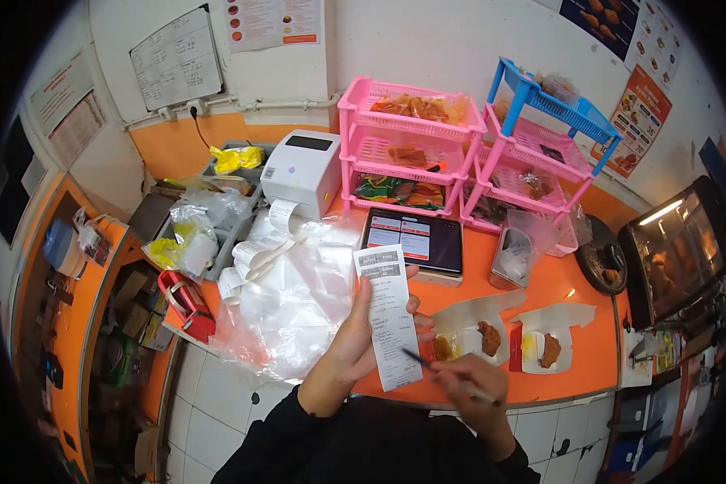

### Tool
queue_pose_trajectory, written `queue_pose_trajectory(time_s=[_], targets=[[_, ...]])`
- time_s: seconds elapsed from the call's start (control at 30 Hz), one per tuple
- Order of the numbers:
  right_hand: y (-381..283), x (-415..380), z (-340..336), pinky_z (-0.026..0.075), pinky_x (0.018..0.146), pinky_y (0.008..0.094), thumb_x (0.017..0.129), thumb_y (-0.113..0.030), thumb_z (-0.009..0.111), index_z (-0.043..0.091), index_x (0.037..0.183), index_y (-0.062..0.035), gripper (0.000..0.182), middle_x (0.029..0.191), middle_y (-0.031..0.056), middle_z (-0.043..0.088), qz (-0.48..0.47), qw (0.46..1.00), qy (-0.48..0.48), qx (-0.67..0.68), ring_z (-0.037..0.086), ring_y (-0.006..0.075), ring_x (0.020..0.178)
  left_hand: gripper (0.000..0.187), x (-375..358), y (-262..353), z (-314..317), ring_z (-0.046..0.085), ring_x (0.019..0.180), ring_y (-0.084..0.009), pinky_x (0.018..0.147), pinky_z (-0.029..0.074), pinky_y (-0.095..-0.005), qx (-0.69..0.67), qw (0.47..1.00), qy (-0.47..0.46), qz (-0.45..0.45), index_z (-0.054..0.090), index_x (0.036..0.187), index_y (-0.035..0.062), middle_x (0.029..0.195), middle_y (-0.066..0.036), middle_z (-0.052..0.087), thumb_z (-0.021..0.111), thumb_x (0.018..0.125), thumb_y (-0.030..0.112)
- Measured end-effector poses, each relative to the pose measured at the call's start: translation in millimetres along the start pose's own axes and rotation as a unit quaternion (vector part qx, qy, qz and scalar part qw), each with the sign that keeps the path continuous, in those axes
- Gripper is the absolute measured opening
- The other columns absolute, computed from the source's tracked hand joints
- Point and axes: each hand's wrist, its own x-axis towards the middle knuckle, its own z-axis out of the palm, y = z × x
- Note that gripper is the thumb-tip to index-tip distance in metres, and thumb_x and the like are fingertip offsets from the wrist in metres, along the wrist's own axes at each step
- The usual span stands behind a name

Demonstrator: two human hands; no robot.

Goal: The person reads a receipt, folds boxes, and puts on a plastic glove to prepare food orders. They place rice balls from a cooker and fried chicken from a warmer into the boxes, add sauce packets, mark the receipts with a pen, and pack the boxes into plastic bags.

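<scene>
A long printed receipt (391,339) is gripped in my left hand (351,343), with the thumb on its left edge and fingertips showing past its right edge. My right hand (476,391) is wrapped round a dark pen (484,395), whose tip lies over the lower part of the receipt. Beyond the receipt, a tablet (415,240) with a lit screen leans on the counter. Two open paper boxes stand to the right: the nearer-to-me-left box (500,302) holds a fried piece and something yellowish, and the right box (569,315) holds another fried chicken piece (550,351).
A white label printer (302,171) trails curled paper (262,258) over a pile of clear plastic bags (298,323). Pink tiered racks (411,141) hold packets at the back. A metal container (512,258), a round black lid (601,258) and a lit display warmer (678,250) stand right.
</scene>
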Motion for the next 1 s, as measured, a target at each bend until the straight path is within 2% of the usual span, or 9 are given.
queue_pose_trajectory(time_s=[0.13,0.3,0.47,0.6,0.67,0.73,0.87,0.93,1.0], targets=[[24.8,-6.4,-7.0,0.049,0.064,0.0278,0.082,0.003,0.059,0.061,0.096,0.0004,0.014,0.085,0.0123,0.061,0.072,0.971,0.166,0.154,0.063,0.0214,0.073,0.052,11.7,-11.4,-33.6,0.061,0.092,-0.0274,0.084,0.051,-0.0448,0.036,0.998,0.047,0.033,0.036,0.128,0.0087,0.088,-0.007,0.053,0.025,0.097,0.049],[83.5,-6.9,55.1,0.043,0.072,0.0359,0.076,-0.007,0.062,0.058,0.104,-0.0037,0.028,0.091,0.0104,0.057,-0.072,0.972,-0.059,-0.217,0.055,0.0266,0.086,0.023,25.3,-60.3,-145.2,0.06,0.079,-0.0181,0.072,0.051,-0.0319,0.259,0.921,0.287,0.037,0.048,0.11,0.0014,0.092,-0.01,0.06,0.044,0.095,0.019],[159.1,-38.1,138.4,0.04,0.074,0.0362,0.074,-0.012,0.058,0.057,0.109,-0.0048,0.036,0.089,0.0069,0.052,-0.013,0.882,-0.139,-0.45,0.05,0.0234,0.087,0.018,27.0,-76.6,-191.8,0.057,0.074,-0.0137,0.064,0.048,-0.0292,0.277,0.897,0.346,0.014,0.053,0.101,0.0003,0.086,-0.008,0.06,0.052,0.092,0.016],[164.5,-37.3,137.8,0.039,0.072,0.0359,0.075,-0.011,0.058,0.057,0.111,-0.0038,0.038,0.086,0.0079,0.051,-0.024,0.878,-0.097,-0.468,0.05,0.0234,0.083,0.03,33.2,-89.1,-218.6,0.057,0.09,-0.0198,0.078,0.048,-0.033,0.445,0.828,0.329,0.088,0.048,0.112,-0.0015,0.101,-0.013,0.058,0.055,0.091,0.019],[139.8,-30.6,108.8,0.039,0.071,0.0363,0.075,-0.008,0.058,0.056,0.112,-0.0024,0.037,0.086,0.0086,0.052,-0.068,0.946,-0.078,-0.308,0.049,0.0232,0.082,0.036,34.3,-92.7,-219.2,0.056,0.099,-0.0228,0.084,0.047,-0.0347,0.494,0.8,0.302,0.158,0.046,0.116,-0.0019,0.11,-0.015,0.056,0.057,0.09,0.021],[125.3,-21.8,65.6,0.039,0.071,0.0371,0.076,-0.003,0.056,0.056,0.108,-0.001,0.033,0.088,0.0113,0.053,-0.136,0.951,0.015,-0.279,0.049,0.0251,0.08,0.05,29.9,-80.9,-180.1,0.048,0.117,-0.0281,0.094,0.042,-0.0365,0.757,0.521,0.303,0.252,0.042,0.122,-0.0018,0.131,-0.02,0.042,0.064,0.085,0.023],[166.3,-6.8,-27.1,0.038,0.089,0.0482,0.074,-0.004,0.056,0.052,0.115,0.0028,0.042,0.11,0.0176,0.056,0.045,0.88,0.287,-0.376,0.052,0.0372,0.103,0.056,24.4,-60.3,-90.7,0.04,0.124,-0.0308,0.097,0.04,-0.0386,0.691,0.68,0.139,0.201,0.044,0.122,0.0001,0.141,-0.02,0.028,0.071,0.079,0.024],[168.2,16.2,-66.2,0.038,0.089,0.0478,0.074,-0.009,0.063,0.051,0.116,0.0008,0.045,0.111,0.0162,0.056,0.035,0.792,0.235,-0.563,0.05,0.0371,0.106,0.038,36.0,-65.4,-67.9,0.05,0.115,-0.0314,0.092,0.043,-0.0393,0.735,0.659,0.019,0.158,0.051,0.107,0.0011,0.132,-0.021,0.043,0.07,0.079,0.018],[203.4,6.9,-86.4,0.039,0.09,0.047,0.072,-0.013,0.067,0.054,0.11,-0.0012,0.042,0.11,0.016,0.056,0.044,0.817,0.166,-0.55,0.05,0.0362,0.107,0.028,49.5,-78.7,-90.0,0.055,0.107,-0.0275,0.088,0.045,-0.0363,0.694,0.71,0.026,0.12,0.051,0.098,0.0014,0.122,-0.018,0.052,0.069,0.08,0.014]])
